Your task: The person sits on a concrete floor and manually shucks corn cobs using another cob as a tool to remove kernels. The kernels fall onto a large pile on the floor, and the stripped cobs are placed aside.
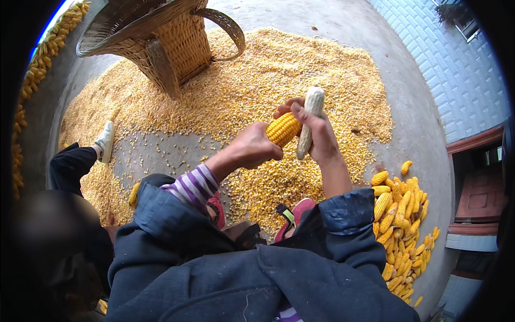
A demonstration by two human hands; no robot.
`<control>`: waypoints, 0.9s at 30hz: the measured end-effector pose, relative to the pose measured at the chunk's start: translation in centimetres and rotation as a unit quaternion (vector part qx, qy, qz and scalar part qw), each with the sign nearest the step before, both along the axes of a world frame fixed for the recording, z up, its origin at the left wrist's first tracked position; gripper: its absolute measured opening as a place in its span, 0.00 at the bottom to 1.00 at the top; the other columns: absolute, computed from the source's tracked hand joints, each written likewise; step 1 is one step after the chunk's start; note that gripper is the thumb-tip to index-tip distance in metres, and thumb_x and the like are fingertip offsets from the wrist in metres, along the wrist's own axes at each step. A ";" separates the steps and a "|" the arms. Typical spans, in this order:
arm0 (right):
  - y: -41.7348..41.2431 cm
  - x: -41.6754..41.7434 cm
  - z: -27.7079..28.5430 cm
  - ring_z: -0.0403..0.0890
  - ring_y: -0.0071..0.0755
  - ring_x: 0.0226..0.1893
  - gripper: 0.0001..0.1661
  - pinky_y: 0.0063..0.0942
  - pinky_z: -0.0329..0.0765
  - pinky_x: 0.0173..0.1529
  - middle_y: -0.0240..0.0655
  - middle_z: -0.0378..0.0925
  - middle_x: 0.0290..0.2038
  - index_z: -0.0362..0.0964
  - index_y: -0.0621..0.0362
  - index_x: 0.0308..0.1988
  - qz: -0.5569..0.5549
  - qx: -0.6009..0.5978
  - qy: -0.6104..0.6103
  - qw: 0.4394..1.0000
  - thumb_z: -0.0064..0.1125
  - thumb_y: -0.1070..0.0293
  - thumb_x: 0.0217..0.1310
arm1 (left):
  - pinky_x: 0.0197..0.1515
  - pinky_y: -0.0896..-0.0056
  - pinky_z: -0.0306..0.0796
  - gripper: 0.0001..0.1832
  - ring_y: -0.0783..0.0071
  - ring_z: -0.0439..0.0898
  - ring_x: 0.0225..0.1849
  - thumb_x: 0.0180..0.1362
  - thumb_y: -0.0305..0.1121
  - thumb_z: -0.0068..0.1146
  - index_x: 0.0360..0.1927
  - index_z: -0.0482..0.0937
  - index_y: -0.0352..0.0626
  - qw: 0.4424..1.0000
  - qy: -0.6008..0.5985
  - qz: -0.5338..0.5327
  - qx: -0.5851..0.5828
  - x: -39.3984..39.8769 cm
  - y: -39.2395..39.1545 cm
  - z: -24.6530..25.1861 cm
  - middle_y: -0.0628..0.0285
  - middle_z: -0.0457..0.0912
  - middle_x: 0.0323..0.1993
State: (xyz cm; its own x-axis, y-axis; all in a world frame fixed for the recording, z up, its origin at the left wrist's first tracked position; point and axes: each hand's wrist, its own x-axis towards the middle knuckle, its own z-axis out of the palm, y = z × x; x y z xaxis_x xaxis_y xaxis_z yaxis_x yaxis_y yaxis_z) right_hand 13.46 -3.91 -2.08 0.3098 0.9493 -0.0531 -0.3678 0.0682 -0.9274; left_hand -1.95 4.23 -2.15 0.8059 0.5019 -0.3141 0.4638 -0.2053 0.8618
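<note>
My left hand [255,147] is closed around a yellow ear of corn [283,129], whose kernels show between my two hands. In my right hand [320,133] is a pale, bare corncob [312,120], held nearly upright across the far end of the ear. The fingertips of my right hand reach over that end, and whether they touch it is hard to tell. Both hands are above a wide spread of loose corn kernels [277,183] on the concrete floor.
A woven basket [181,44] with strap loops stands on the kernels ahead. Unshelled corn ears [402,221] are heaped at my right. Close on my left sits another person [60,241], one shoe among the kernels. More ears [40,60] line the far left. My shoes [299,213] are below my hands.
</note>
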 end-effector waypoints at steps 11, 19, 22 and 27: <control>-1.1 1.7 -3.3 0.83 0.34 0.28 0.13 0.28 0.77 0.33 0.34 0.76 0.22 0.70 0.58 0.37 -0.049 -0.123 0.077 0.988 0.64 0.63 0.59 | 0.37 0.48 0.75 0.13 0.45 0.81 0.31 0.45 0.28 0.53 0.35 0.72 0.31 0.934 0.063 -0.049 0.348 0.7 -3.2 -1.1 0.42 0.80 0.25; -2.4 -1.6 -1.1 0.78 0.22 0.33 0.14 0.23 0.76 0.40 0.32 0.79 0.32 0.75 0.61 0.40 -0.082 -0.027 -0.193 0.977 0.66 0.64 0.57 | 0.36 0.52 0.75 0.17 0.46 0.81 0.29 0.41 0.32 0.57 0.33 0.73 0.30 0.979 0.060 -0.040 0.188 1.2 -2.1 -0.3 0.42 0.80 0.27; -1.1 -1.2 -2.4 0.79 0.24 0.27 0.08 0.24 0.75 0.32 0.36 0.80 0.27 0.74 0.62 0.35 -0.151 -0.073 -0.189 0.968 0.62 0.69 0.59 | 0.37 0.52 0.76 0.17 0.46 0.81 0.31 0.43 0.30 0.56 0.35 0.72 0.28 0.959 0.107 -0.025 0.262 1.6 -3.4 -0.5 0.42 0.80 0.27; -0.9 1.7 -3.7 0.83 0.36 0.23 0.11 0.29 0.78 0.26 0.43 0.81 0.25 0.71 0.60 0.37 -0.136 -0.155 0.109 0.972 0.63 0.66 0.59 | 0.38 0.53 0.76 0.17 0.49 0.80 0.35 0.44 0.29 0.55 0.37 0.71 0.29 0.914 0.048 -0.044 0.400 1.8 -4.2 -2.2 0.44 0.80 0.27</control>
